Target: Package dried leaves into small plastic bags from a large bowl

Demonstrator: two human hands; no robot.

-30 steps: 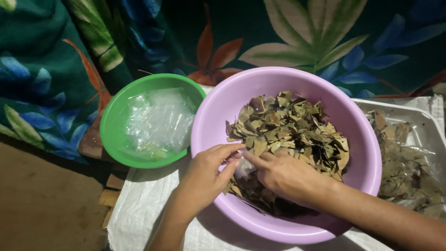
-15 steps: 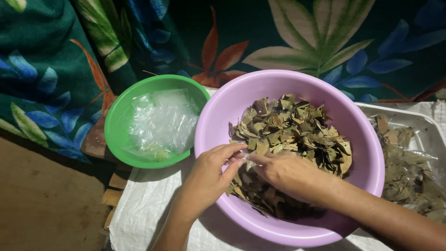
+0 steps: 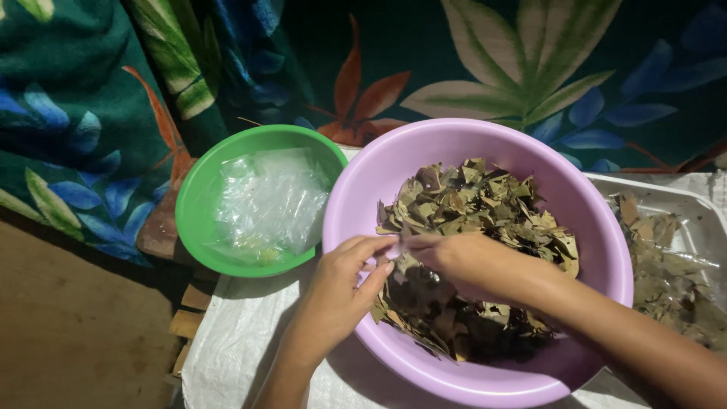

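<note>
Dim light, leaf-patterned cloth (image 3: 530,68) behind, brown floor (image 3: 76,333), white woven sheet (image 3: 227,363).

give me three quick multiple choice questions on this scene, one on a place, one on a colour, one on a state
1. Where is the green basin?
A. left of the purple basin
B. inside the purple basin
C. stacked on the white tray

2. What colour is the basin holding the dried leaves?
A. green
B. purple
C. white

3. What are the hands doing?
A. resting flat on the floor
B. gripping the green basin's rim
C. meeting fingertip to fingertip over the leaves

Answers:
1 A, it sits beside the purple rim on the left.
2 B, leaves fill the purple one.
3 C, the left hand and right hand pinch a small clear piece together.
</note>
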